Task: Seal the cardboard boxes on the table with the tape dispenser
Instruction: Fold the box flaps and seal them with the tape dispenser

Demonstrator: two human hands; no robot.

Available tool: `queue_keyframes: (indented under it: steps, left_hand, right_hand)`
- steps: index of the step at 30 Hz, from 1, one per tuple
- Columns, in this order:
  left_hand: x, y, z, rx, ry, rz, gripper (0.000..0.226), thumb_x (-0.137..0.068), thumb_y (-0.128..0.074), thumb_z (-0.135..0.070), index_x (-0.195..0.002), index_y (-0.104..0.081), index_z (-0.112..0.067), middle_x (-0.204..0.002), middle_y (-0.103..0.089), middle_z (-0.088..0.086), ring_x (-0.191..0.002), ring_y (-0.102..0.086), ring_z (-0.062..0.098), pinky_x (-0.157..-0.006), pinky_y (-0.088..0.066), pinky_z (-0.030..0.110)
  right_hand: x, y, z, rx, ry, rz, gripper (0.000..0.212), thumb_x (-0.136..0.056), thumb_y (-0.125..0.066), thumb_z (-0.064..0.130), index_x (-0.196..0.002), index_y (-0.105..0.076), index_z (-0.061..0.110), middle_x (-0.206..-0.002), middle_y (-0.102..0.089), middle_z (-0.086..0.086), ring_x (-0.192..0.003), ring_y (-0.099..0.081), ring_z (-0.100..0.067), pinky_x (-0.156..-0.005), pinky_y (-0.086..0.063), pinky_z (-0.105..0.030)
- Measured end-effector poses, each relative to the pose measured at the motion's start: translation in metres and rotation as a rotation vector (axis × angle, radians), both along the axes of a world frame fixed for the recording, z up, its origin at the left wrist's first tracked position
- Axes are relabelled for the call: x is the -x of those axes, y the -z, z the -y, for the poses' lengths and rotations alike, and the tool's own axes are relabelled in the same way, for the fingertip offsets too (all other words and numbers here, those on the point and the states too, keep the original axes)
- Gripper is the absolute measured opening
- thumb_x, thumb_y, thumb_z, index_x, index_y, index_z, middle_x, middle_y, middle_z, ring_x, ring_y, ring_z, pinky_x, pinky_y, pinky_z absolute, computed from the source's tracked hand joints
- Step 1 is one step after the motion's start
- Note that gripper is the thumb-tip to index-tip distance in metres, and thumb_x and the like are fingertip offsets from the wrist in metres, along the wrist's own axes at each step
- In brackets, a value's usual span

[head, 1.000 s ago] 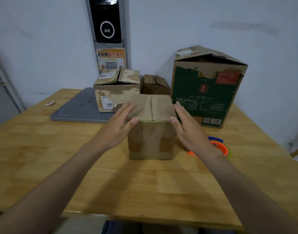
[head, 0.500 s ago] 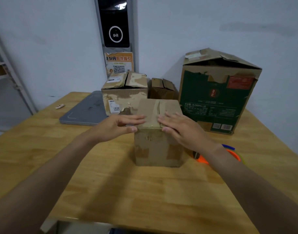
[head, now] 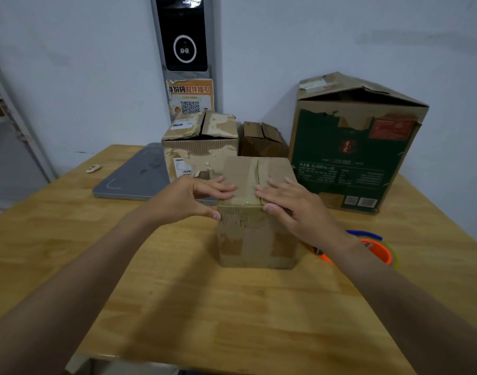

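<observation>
- left hand (head: 186, 198): fingers straight and flat on the left flap of the box (head: 254, 234), tips pointing in at the middle. The thumb hangs over the near top edge, by the left corner. It's pressing down, not gripping anything.
- just beyond the left hand there's a torn box (head: 202, 147) with its flaps not quite shut. I'd guess it's one of the next ones to do.
- the box sits on the table (head: 204, 307) right between the two hands, flaps folded down. The seam (head: 256, 180) runs straight away from the person, between the two sets of fingertips, so that's the long axis any tape has to follow. There's a paler, glossy band along it that could be tape, honestly can't tell.
- right hand (head: 294, 209): pretty much mirrors the left. Open, fingers laid flat on the right flap and aimed at the seam, thumb over the near edge. Nothing held either.
- dispenser (head: 378, 247): the orange thing lying on the table, to the right of the right hand and closer to the person. It's partly hidden behind that wrist. It's right next to the right arm and well away from the left, across the box. So I'd say the right hand goes for it while the left keeps the flaps down.
- past the right hand, further back, is a green box (head: 353, 158) with its top flaps peaked up and open, so clearly not sealed yet.
</observation>
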State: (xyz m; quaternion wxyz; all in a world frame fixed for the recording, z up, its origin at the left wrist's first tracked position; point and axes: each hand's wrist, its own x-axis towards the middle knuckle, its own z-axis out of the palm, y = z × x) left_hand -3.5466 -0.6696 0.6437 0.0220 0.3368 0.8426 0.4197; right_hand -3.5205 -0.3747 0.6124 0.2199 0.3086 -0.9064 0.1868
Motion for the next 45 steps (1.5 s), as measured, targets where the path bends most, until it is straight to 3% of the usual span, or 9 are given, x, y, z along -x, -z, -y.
queue_keyframes:
  steps: [3,6,11,16,22,31,36,40,45]
  left_hand:
    - [-0.004,0.003,-0.003,-0.065,-0.020,0.075,0.051,-0.069,-0.087,-0.010,-0.118,-0.074,-0.021,-0.133,-0.065,-0.019,-0.142,-0.039,-0.003,-0.117,-0.038,0.029]
    - [-0.013,-0.003,-0.011,0.015,-0.109,0.062,0.034,-0.081,-0.082,-0.029,-0.113,-0.071,-0.028,-0.135,-0.061,-0.021,-0.137,-0.043,-0.004,-0.116,-0.040,0.039]
    - [-0.040,-0.012,-0.055,0.316,-0.170,-0.228,0.042,-0.091,-0.069,-0.048,-0.128,-0.055,-0.033,-0.132,-0.051,-0.012,-0.125,-0.043,0.006,-0.106,-0.042,0.035]
    - [-0.048,-0.004,-0.085,0.441,-0.194,-0.344,0.056,-0.095,-0.059,-0.055,-0.147,-0.044,-0.038,-0.158,-0.037,-0.017,-0.144,-0.029,0.008,-0.121,-0.028,0.043]
    - [-0.040,-0.001,-0.095,0.417,-0.301,-0.395,0.042,-0.091,-0.061,-0.060,-0.129,-0.055,-0.043,-0.140,-0.052,-0.022,-0.130,-0.046,0.010,-0.096,-0.049,0.041]
    - [-0.041,0.008,-0.099,0.553,-0.311,-0.542,0.055,-0.090,-0.059,-0.062,-0.134,-0.052,-0.030,-0.145,-0.050,-0.016,-0.129,-0.046,0.012,-0.101,-0.039,0.033]
    - [-0.042,0.004,-0.100,0.552,-0.306,-0.489,0.056,-0.093,-0.059,-0.057,-0.140,-0.046,-0.028,-0.151,-0.044,-0.015,-0.133,-0.037,0.006,-0.109,-0.031,0.033]
    - [-0.042,0.006,-0.098,0.614,-0.338,-0.495,0.068,-0.094,-0.050,-0.065,-0.152,-0.038,-0.032,-0.159,-0.037,-0.010,-0.142,-0.038,0.018,-0.110,-0.036,0.038]
    - [-0.044,-0.001,-0.097,0.649,-0.330,-0.439,0.067,-0.100,-0.040,-0.063,-0.160,-0.026,-0.035,-0.166,-0.025,-0.009,-0.152,-0.024,0.012,-0.118,-0.027,0.037]
  right_hand:
    - [-0.002,0.002,0.002,0.065,0.013,-0.006,0.049,-0.101,-0.038,0.051,-0.140,-0.058,0.030,-0.143,-0.056,0.013,-0.141,-0.040,-0.007,-0.124,-0.022,-0.044]
    - [-0.005,0.003,0.004,0.187,0.013,0.018,0.038,-0.103,-0.045,0.043,-0.133,-0.064,0.030,-0.137,-0.061,0.015,-0.138,-0.044,-0.005,-0.124,-0.021,-0.046]
    - [-0.020,-0.012,-0.012,0.540,-0.084,0.224,0.032,-0.105,-0.049,0.022,-0.133,-0.065,0.020,-0.132,-0.065,0.011,-0.130,-0.053,-0.003,-0.111,-0.044,-0.038]
    - [-0.009,-0.007,-0.059,0.309,-0.076,0.312,0.037,-0.104,-0.051,0.025,-0.140,-0.056,0.032,-0.147,-0.050,0.020,-0.147,-0.029,-0.002,-0.122,-0.029,-0.041]
    - [0.007,0.002,-0.075,0.162,-0.149,0.362,0.065,-0.091,-0.065,0.040,-0.150,-0.040,0.038,-0.162,-0.025,0.021,-0.153,-0.012,-0.007,-0.126,-0.016,-0.044]
    - [0.017,0.008,-0.060,0.172,-0.255,0.264,0.067,-0.085,-0.071,0.043,-0.148,-0.046,0.036,-0.161,-0.029,0.016,-0.155,-0.005,-0.016,-0.124,-0.014,-0.040]
    - [0.010,0.017,-0.049,0.261,-0.206,0.175,0.060,-0.083,-0.073,0.044,-0.140,-0.056,0.035,-0.155,-0.042,0.013,-0.154,-0.013,-0.015,-0.123,-0.019,-0.036]
    - [0.003,0.014,-0.046,0.344,-0.180,0.198,0.058,-0.081,-0.074,0.044,-0.136,-0.060,0.033,-0.149,-0.048,0.014,-0.152,-0.020,-0.013,-0.123,-0.021,-0.029]
    - [-0.002,0.004,-0.046,0.297,-0.173,0.265,0.054,-0.083,-0.071,0.042,-0.135,-0.061,0.029,-0.146,-0.050,0.014,-0.150,-0.023,-0.012,-0.124,-0.023,-0.033]
